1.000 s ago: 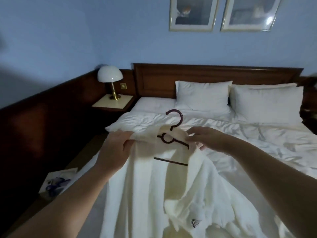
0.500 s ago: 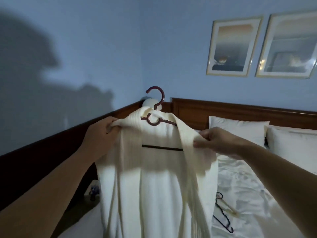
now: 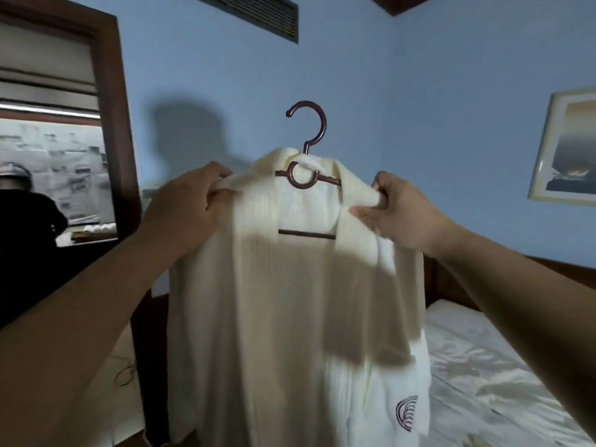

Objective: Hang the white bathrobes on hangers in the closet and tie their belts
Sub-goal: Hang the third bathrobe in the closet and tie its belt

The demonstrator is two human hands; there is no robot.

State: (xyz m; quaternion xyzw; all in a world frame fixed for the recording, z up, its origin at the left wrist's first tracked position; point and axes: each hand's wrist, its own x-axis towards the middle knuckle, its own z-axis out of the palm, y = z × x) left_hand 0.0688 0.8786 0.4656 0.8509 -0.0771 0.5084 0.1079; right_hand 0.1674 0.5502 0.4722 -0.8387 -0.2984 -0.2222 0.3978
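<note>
A white bathrobe (image 3: 290,301) hangs on a dark brown hanger (image 3: 306,146) that I hold up in the air before the blue wall. My left hand (image 3: 187,204) grips the robe's left shoulder over the hanger's end. My right hand (image 3: 396,211) pinches the right shoulder and collar. The hanger's hook stands free above the collar, and its lower bar shows across the open front. A dark emblem (image 3: 407,412) marks the robe's lower right side. No belt or closet can be made out.
A bed with rumpled white sheets (image 3: 503,366) lies at the lower right. A dark-framed mirror (image 3: 58,140) is on the left wall, showing a person in dark clothes. A framed picture (image 3: 567,143) hangs at right, a vent (image 3: 254,11) at the top.
I have lifted the robe on its hanger off the bed and turned left with it. The view has swung from the headboard and pillows to the mirror wall.
</note>
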